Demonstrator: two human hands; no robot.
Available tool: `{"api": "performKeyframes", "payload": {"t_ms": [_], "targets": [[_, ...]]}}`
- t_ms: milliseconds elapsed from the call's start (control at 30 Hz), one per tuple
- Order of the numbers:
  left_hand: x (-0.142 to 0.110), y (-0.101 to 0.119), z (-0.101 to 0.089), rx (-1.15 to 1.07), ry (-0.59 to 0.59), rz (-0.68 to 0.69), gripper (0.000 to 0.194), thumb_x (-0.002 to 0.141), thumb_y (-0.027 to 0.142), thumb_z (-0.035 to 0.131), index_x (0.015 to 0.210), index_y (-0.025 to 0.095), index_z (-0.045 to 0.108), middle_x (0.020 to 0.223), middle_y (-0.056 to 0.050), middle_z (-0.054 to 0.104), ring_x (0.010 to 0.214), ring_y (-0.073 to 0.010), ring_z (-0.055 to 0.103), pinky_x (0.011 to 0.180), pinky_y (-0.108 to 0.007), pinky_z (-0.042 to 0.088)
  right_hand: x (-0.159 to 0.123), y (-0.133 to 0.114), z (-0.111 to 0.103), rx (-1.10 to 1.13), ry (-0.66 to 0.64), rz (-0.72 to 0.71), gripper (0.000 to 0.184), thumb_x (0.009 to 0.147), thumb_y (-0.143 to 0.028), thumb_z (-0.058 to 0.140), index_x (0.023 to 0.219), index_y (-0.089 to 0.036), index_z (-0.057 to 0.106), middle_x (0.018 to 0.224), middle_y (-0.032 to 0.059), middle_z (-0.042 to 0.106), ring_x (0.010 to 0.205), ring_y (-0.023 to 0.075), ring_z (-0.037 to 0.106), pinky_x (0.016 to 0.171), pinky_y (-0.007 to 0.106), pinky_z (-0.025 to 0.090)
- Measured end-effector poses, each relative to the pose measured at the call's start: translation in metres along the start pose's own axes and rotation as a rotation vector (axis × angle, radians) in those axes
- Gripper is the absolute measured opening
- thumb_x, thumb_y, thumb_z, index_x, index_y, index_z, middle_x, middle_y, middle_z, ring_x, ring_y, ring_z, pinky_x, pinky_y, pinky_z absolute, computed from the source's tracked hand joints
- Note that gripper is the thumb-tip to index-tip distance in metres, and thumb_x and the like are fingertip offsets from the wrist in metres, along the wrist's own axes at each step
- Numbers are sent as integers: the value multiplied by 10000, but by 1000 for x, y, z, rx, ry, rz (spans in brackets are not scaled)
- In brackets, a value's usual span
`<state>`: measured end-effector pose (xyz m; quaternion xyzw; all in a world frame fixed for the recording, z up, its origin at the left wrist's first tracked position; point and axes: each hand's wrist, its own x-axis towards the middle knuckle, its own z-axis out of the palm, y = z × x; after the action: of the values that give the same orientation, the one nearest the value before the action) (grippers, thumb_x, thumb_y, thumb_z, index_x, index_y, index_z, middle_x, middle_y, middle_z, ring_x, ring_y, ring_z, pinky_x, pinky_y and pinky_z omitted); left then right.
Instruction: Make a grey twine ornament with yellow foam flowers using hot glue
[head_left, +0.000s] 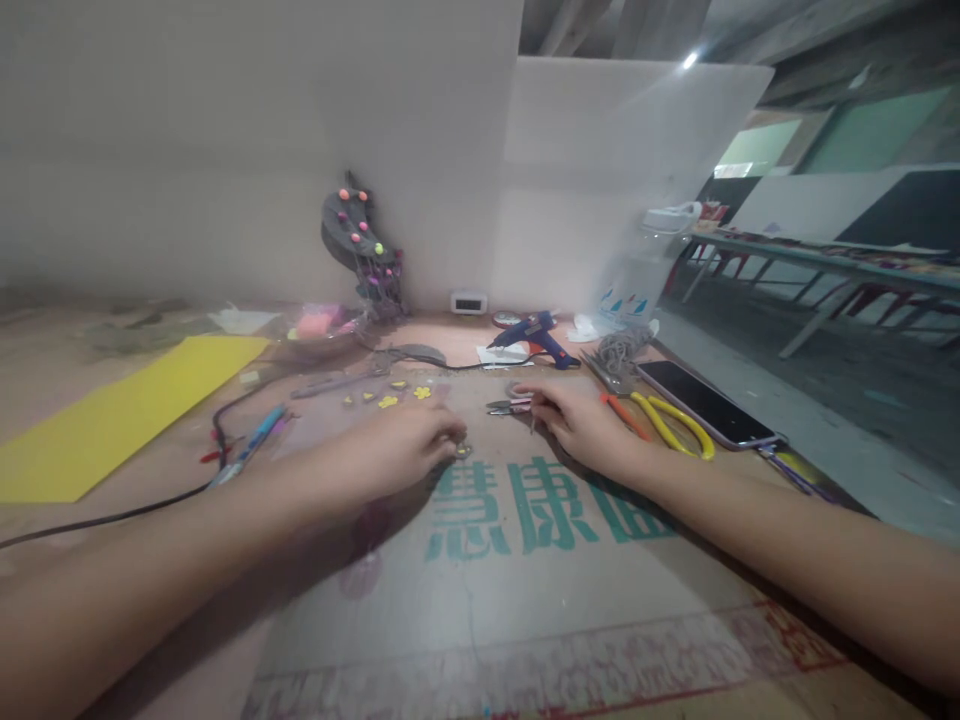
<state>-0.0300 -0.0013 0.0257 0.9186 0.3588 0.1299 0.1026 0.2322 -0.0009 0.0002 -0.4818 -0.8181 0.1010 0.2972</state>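
At our right hand [585,422], fingers bent, small pink-handled metal pliers [508,407] point leftward, toward our left hand [412,440], which pinches a tiny yellow-and-grey piece [463,452]. Whether the right grips them, we cannot tell.

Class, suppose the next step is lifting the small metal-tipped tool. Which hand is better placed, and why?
Probably the right hand: it is at the handle end of the metal-tipped tool, though its grip is unclear. The left hand is farther off, at a small piece.

Yellow sheet [135,415], white clock [469,302], dark-screened phone [703,402]
The clock stands before a pale wall [435,130], between the sheet and the phone.
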Motion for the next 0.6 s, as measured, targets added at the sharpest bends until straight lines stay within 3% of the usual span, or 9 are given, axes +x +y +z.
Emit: {"api": "performKeyframes", "payload": {"t_ms": [133,300,467,600], "targets": [[0,1,1,19,-6,-39,241,875,272,489,977,230,703,992,-65,672,876,-207,613,738,-304,461,-3,-9,2,22,64,-131,256,909,-187,476,1120,-187,622,1072,82,680,960,196,643,842,330,511],[1,4,7,-11,32,-39,203,866,257,499,963,206,670,974,-61,646,927,-211,590,785,-314,463,-10,-23,0,-16,2,-255,274,921,-165,450,1134,-197,620,968,65,679,875,176,635,782,310,514],[1,11,5,33,34,20,254,884,231,493,1071,198,662,1024,-83,626,992,-227,563,854,-349,455,-10,-24,0,-21,-45,-255,273,919,-161,444,1119,-188,627,1026,81,692,924,184,640,826,334,512],[1,12,6,27,59,50,225,909,263,494,1030,202,675,994,-75,629,967,-219,574,826,-341,463,-8,-21,1,2,-56,-218,269,922,-187,448,1120,-179,630,1054,97,694,978,199,642,850,351,509]]}}
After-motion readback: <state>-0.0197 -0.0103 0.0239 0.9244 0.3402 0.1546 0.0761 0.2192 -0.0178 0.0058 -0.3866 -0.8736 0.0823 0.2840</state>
